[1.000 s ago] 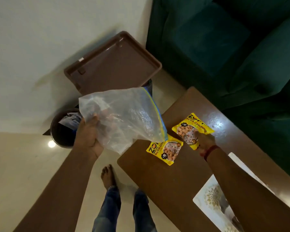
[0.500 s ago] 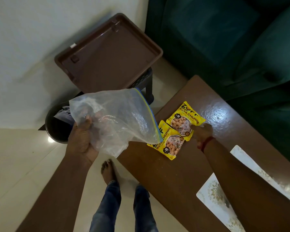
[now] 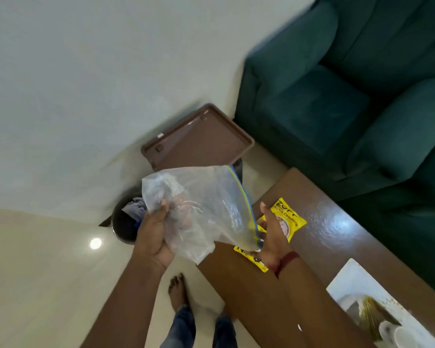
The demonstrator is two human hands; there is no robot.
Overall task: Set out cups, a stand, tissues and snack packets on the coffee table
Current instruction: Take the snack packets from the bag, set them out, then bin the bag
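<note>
**Bag in your left hand, packets lying under your right**

Your left hand (image 3: 153, 234) is gripping a clear zip bag (image 3: 201, 209) by its closed end, fingers wrapped around the crumpled plastic, thumb pressing on the near face. The bag is hanging out to the right, its blue and yellow zip edge pointing toward the coffee table (image 3: 337, 237). Your right hand (image 3: 271, 232) is reaching in at that zip edge with the palm turned toward the bag and the fingers spread; it is touching or nearly touching the mouth, but you are not visibly closing on anything, and motion blur is hiding the fingertips.

Two yellow snack packets are lying flat on the brown table top, near its far left corner. The farther packet (image 3: 290, 217) is showing beyond your right hand, just past the fingers. The nearer packet (image 3: 249, 257) is lying beneath your right palm and wrist, partly covered by the bag's lower corner. Neither packet is in a grip.

A white patterned mat (image 3: 357, 285) is sitting on the table at the lower right, well apart from the packets. Beyond the bag, a brown tray (image 3: 199, 139) and a dark bin (image 3: 123, 222) are standing on the floor beside a green sofa (image 3: 337, 96).
</note>
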